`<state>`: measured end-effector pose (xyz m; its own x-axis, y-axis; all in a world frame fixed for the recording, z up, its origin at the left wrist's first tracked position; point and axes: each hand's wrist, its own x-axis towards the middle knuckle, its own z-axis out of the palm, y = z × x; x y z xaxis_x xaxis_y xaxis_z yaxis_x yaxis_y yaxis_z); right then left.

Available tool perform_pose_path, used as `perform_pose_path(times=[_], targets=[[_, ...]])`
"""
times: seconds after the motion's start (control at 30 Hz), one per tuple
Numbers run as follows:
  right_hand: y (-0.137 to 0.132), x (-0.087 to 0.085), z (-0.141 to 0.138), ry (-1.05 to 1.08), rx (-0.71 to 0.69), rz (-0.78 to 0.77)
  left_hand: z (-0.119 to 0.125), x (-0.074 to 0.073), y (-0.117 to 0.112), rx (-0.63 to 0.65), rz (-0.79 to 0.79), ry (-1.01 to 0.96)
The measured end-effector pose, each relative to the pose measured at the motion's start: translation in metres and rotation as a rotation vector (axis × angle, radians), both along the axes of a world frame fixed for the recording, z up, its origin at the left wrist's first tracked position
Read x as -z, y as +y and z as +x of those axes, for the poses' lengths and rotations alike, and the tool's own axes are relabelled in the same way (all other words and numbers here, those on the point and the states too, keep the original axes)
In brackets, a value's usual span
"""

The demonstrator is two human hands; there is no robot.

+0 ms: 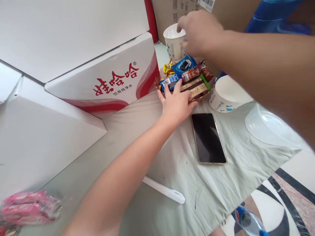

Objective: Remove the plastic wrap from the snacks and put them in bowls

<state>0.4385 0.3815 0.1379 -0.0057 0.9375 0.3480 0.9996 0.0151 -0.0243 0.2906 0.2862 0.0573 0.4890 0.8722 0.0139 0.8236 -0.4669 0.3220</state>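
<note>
While your left hand [177, 105] lies open on the near rim of the snack dish [202, 96], gripping nothing, your right hand [197, 32] curls over the paper cup [173, 44] just behind that dish; pinched or not, can't tell. It looks light and crushable, so hold its wall gently.
</note>
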Motion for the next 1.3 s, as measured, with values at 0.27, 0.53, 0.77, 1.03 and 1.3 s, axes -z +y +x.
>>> perform_pose_path(times=[0.27,0.53,0.77,1.03,1.3], targets=[[-0.046,-0.028,0.037,-0.026,0.050,-0.013,0.014,0.003,0.011,-0.018,0.003,-0.027],[-0.055,-0.001,0.024,-0.168,0.213,-0.417,0.031,0.006,0.032,-0.034,0.040,-0.031],[-0.026,0.004,0.029,-0.071,0.116,-0.147,0.032,0.006,0.031,-0.023,0.055,-0.034],[0.066,0.011,-0.003,0.044,0.054,-0.093,0.028,0.006,0.027,-0.022,0.027,-0.064],[0.125,0.038,0.003,0.061,0.202,-0.205,0.016,0.009,0.027,0.049,0.014,-0.092]])
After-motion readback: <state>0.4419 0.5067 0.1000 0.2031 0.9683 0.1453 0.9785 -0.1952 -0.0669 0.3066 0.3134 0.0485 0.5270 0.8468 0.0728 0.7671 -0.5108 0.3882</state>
